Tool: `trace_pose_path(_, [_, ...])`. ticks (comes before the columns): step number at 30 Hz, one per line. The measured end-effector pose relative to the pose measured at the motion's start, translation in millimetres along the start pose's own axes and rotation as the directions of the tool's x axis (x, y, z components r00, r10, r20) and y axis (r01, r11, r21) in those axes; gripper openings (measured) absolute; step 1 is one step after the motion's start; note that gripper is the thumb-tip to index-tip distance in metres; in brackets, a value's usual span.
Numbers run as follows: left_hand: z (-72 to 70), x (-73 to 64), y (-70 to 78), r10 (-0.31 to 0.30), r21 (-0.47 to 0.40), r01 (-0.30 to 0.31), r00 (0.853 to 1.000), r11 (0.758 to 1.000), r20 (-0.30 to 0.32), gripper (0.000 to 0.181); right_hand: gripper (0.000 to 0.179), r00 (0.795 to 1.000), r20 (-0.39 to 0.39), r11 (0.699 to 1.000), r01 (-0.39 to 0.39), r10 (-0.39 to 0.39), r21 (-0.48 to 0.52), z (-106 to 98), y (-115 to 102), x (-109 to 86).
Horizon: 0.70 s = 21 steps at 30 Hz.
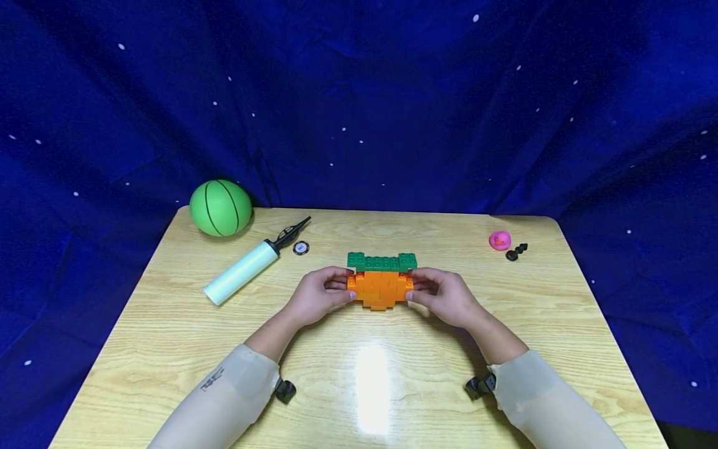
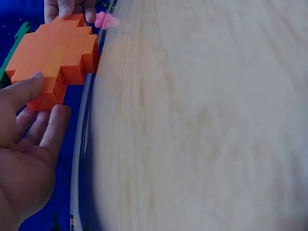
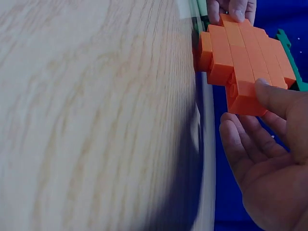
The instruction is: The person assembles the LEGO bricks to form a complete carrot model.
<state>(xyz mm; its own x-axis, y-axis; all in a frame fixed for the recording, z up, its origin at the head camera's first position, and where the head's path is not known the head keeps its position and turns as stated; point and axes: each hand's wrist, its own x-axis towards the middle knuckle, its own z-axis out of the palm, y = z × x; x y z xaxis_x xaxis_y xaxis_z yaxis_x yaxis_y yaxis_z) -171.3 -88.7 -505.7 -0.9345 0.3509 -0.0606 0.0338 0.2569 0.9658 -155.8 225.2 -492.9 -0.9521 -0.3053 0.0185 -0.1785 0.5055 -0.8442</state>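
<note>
A toy-brick build with an orange stepped body [image 1: 380,288] and a green studded top [image 1: 382,263] is held between both hands above the middle of the table. My left hand [image 1: 323,295] pinches its left end, thumb on the near face and fingers behind. On the opposite end, my right hand [image 1: 443,295] has the same kind of pinch. In the left wrist view the left thumb presses the orange bricks [image 2: 50,53], with fingertips under the end. The right wrist view has the right thumb on the orange bricks [image 3: 245,57] and the green part [image 3: 288,53] behind.
A green ball [image 1: 220,208] sits at the table's back left corner. Near it lie a pale hand pump [image 1: 242,272] with a black nozzle and a round chip [image 1: 301,248]. At the back right are a pink rubber duck [image 1: 500,241] and a small black object [image 1: 516,252].
</note>
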Motion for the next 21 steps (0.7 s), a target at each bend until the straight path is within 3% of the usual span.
trace_pose_path(13, [5.5, -1.3, -4.3, -0.003, -0.006, 0.003, 1.000, 1.000, -0.022, 0.044, 0.040, 0.999, 0.002, 0.997, -0.050, 0.050, 0.062, 1.6, 1.8, 0.1])
trace_pose_path(21, [4.9, 0.7, -2.9, 0.022, 0.013, -0.022, 0.999, 1.000, -0.037, 0.045, 0.037, 0.998, -0.005, 0.998, -0.056, 0.057, 0.034, 1.6, 0.5, 1.6])
